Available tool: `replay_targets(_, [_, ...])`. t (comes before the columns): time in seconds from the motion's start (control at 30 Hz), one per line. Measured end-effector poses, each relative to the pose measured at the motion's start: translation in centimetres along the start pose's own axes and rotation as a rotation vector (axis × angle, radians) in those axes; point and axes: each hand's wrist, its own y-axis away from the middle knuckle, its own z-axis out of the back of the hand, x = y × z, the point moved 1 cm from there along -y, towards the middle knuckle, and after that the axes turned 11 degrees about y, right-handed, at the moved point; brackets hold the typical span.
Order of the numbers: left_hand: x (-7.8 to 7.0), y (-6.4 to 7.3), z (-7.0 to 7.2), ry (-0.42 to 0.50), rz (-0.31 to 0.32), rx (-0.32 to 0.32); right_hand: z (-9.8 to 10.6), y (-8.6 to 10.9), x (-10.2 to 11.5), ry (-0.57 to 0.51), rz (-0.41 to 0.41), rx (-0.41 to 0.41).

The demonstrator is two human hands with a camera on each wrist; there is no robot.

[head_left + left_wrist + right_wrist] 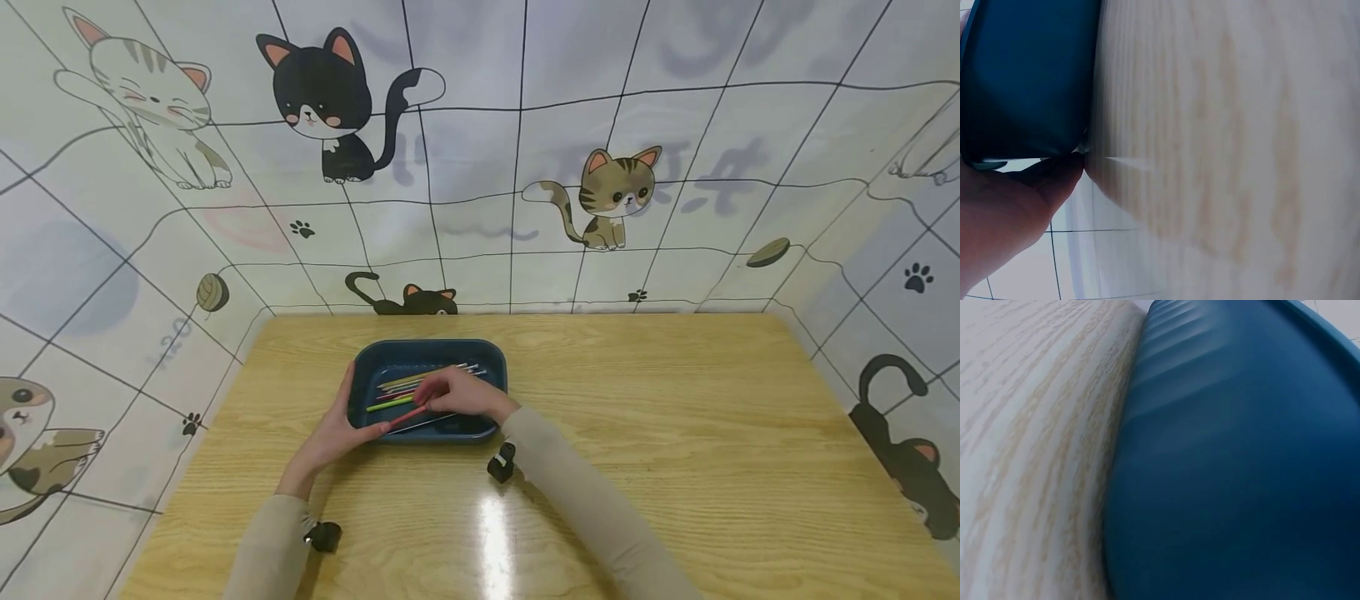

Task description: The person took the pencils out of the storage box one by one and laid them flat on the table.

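Observation:
A dark blue rectangular tray [431,349] stands on the table, with several thin pencil-like sticks [390,403] in it, among them yellow and bright green ones. My left hand [335,435] holds the tray's left end, thumb at the near corner and fingers along the side. In the left wrist view that hand [1010,209] lies against the end of the tray [1029,81]. Over the tray's inside, my right hand [459,392] pinches a red pencil-like stick [407,416]; its fingertips partly hide the stick's end. The right wrist view shows only the tray's outer wall [1229,456] beside the table.
The wooden table [637,433] extends widely to the right of the tray and in front of it. A cloth backdrop [480,167] printed with cats and grid lines encloses the back and both sides. Small black cameras [501,463] sit at both wrists.

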Motion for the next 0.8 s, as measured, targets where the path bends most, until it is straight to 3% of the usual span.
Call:
replay_targets(0.33, [-0.1,0.0,0.0,-0.010,0.008,0.006,1.2,0.8,0.5,0.008,-0.009,-0.123])
replay_targets(0.5, [0.0,0.1,0.0,-0.011,0.015,0.005,2.7,2.0,0.8,0.048,-0.001,-0.157])
replay_targets(0.8, [0.2,0.0,-0.1,-0.018,0.005,0.004,4.2,4.6,0.2,0.007,-0.023,-0.182])
